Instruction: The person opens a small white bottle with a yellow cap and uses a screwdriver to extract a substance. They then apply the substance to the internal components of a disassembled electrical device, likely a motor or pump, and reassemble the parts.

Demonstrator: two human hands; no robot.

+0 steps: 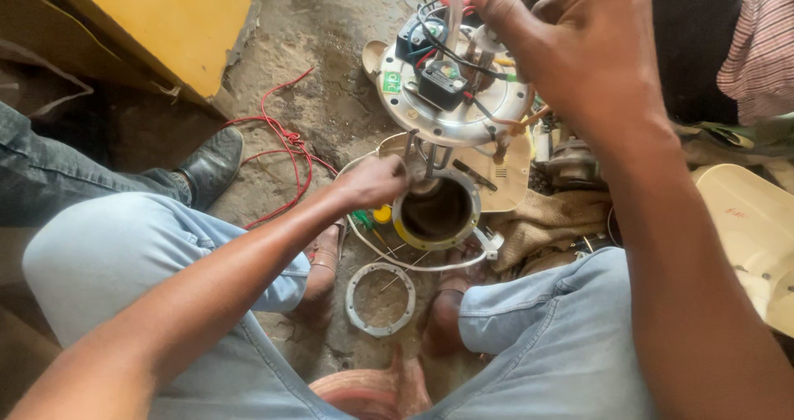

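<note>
A round metal heater plate (451, 110) with a black part, coloured wires and heating rods under it hangs tilted above a round tank opening (437, 213) with a yellow-rimmed collar. My right hand (571, 48) grips the plate's top end by its wires and a small tube. My left hand (374, 180) is closed against the left rim of the opening, beside the rods. What its fingers pinch is hidden.
A white plastic ring (380, 298) lies on the dirt floor between my feet. Red wire (285, 151) trails to the left. A screwdriver with a green and yellow handle (370, 219) lies by the tank. A cream casing (748, 238) sits right, a yellow panel (165, 19) top left.
</note>
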